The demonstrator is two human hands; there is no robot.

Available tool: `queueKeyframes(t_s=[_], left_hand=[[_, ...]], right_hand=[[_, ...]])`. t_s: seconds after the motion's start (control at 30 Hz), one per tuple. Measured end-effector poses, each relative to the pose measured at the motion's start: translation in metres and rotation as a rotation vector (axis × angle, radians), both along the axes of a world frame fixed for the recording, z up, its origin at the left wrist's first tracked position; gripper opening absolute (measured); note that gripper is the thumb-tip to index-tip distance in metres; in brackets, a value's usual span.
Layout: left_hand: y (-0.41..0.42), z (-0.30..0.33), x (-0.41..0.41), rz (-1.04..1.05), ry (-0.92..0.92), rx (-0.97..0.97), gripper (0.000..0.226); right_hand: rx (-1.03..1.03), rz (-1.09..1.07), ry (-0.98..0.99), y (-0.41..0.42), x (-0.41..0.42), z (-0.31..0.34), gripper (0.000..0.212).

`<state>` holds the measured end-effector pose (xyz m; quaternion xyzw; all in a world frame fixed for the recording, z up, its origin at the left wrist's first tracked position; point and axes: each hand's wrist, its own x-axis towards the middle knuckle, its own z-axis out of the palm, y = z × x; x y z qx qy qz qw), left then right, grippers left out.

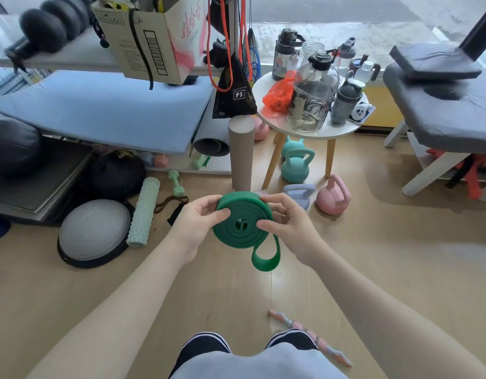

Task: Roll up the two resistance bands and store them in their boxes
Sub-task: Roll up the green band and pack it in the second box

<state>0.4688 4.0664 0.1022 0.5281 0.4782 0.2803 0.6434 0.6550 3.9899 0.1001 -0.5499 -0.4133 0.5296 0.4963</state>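
Note:
A green resistance band point(243, 222) is wound into a flat coil and held in the air in front of me, with a short loose loop hanging from its lower right. My left hand point(195, 228) grips the coil's left side, thumb on its face. My right hand point(287, 224) pinches the right side, thumb on the face and fingers behind. Orange-red bands point(222, 50) hang from the shelf at the back. A tall beige tube point(241, 151) stands on the floor behind the coil. I cannot tell which item is the band's box.
A round white table point(312, 131) crowded with bottles stands at the back right, with kettlebells point(296, 165) beneath it. A grey half-ball point(92, 231) and a mint foam roller point(144, 212) lie on the left. A pink massage stick point(310, 335) lies by my feet. A grey bench point(438, 110) is at right.

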Motion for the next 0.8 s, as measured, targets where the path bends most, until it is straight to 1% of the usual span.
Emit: queueKeyframes(t_s=[0.07, 0.17, 0.2, 0.27, 0.37, 0.5, 0.57, 0.7, 0.8], left_hand=[[-0.001, 0.001, -0.003, -0.108, 0.036, -0.026, 0.030], [0.002, 0.011, -0.002, -0.398, 0.275, 0.066, 0.046], [0.003, 0.016, 0.001, -0.483, 0.347, 0.100, 0.047], [0.004, 0.023, 0.007, -0.567, 0.417, 0.132, 0.043], [0.004, 0.024, 0.012, -0.535, 0.390, 0.167, 0.043], [0.002, 0.018, 0.017, -0.483, 0.398, 0.252, 0.034], [0.002, 0.014, 0.016, -0.424, 0.343, 0.248, 0.032], [0.001, 0.011, 0.013, -0.239, 0.180, 0.191, 0.028], [0.004, 0.010, 0.010, -0.113, 0.049, 0.081, 0.027]], right_hand=[[0.022, 0.046, -0.179, 0.004, 0.007, 0.006, 0.036], [0.047, 0.204, -0.490, 0.009, 0.015, 0.014, 0.037], [0.054, 0.264, -0.573, 0.011, 0.016, 0.016, 0.039], [0.031, 0.331, -0.632, 0.013, 0.015, 0.019, 0.044], [0.000, 0.345, -0.656, 0.017, 0.015, 0.026, 0.051], [-0.001, 0.365, -0.747, 0.021, 0.014, 0.027, 0.054], [-0.002, 0.321, -0.732, 0.020, 0.015, 0.024, 0.048], [0.024, 0.121, -0.672, 0.015, 0.026, 0.024, 0.028], [0.003, 0.095, -0.571, 0.012, 0.037, 0.019, 0.024]])
